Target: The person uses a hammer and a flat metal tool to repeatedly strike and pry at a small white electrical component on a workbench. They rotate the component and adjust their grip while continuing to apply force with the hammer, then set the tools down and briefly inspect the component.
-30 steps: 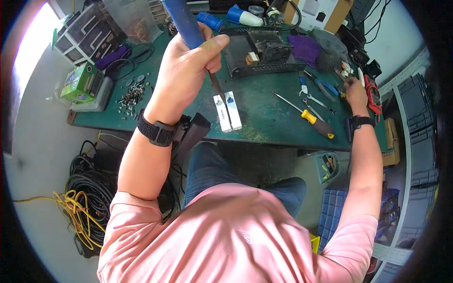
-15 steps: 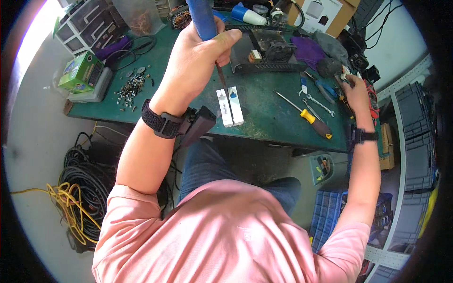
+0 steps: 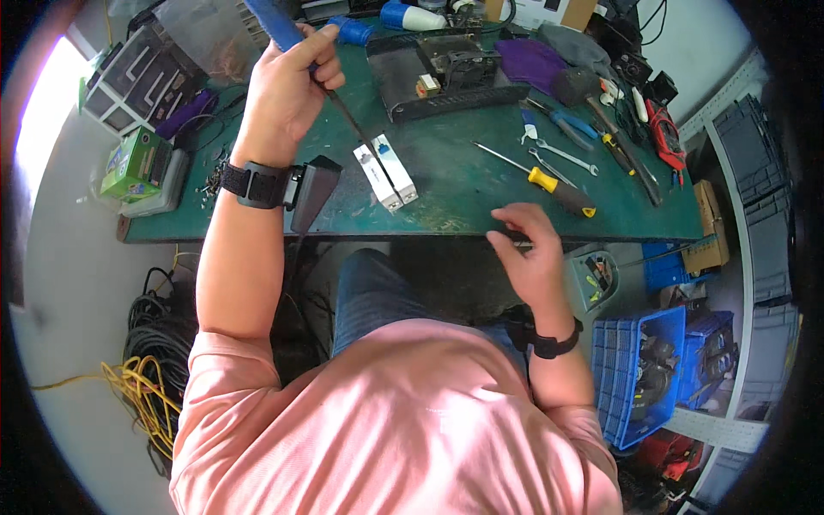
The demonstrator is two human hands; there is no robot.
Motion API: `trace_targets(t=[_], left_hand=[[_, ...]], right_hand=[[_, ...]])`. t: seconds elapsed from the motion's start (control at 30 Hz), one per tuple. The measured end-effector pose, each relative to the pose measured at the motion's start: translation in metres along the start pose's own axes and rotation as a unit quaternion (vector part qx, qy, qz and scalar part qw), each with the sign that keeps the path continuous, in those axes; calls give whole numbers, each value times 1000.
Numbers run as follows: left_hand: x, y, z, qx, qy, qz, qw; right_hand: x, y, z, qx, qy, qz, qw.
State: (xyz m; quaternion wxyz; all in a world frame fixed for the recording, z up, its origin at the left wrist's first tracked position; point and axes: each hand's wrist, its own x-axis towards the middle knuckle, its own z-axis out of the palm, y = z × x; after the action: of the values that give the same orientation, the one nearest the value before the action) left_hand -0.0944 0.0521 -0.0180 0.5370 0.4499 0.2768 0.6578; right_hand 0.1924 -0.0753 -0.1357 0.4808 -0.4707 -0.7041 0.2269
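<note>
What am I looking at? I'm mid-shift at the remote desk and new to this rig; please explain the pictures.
There is no machine at work here: these are a person's own bare hands, seen from the left of two wide fisheye cameras worn on the head, looking down. The lens bends straight edges; picture left is the person's left. The left hand grips a blue-handled tool, whose dark shaft slants down to two white blocks on the green table; whether it touches them is hard to tell. The right hand appears near the table's front edge, fingers bent, with nothing visible in it. To the right lie a yellow-and-black screwdriver, a wrench, blue-handled pliers and a red meter; a black metal housing sits toward the back.
</note>
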Motion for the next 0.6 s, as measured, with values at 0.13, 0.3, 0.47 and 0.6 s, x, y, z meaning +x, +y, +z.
trace_targets(t=[0.13,0.3,0.47,0.6], left_hand=[[7,0,-10,0,8,-15,1000],[10,-1,-14,-10,29,-19,999],[21,-3,-31,-46,29,-49,997],[24,-3,-47,-72,32,-70,994]], right_hand=[[16,-6,25,17,-29,-48,998],[46,-28,63,62,-61,-57,995],[51,-30,81,68,-74,-11,995],[51,-25,89,26,-55,-40,997]])
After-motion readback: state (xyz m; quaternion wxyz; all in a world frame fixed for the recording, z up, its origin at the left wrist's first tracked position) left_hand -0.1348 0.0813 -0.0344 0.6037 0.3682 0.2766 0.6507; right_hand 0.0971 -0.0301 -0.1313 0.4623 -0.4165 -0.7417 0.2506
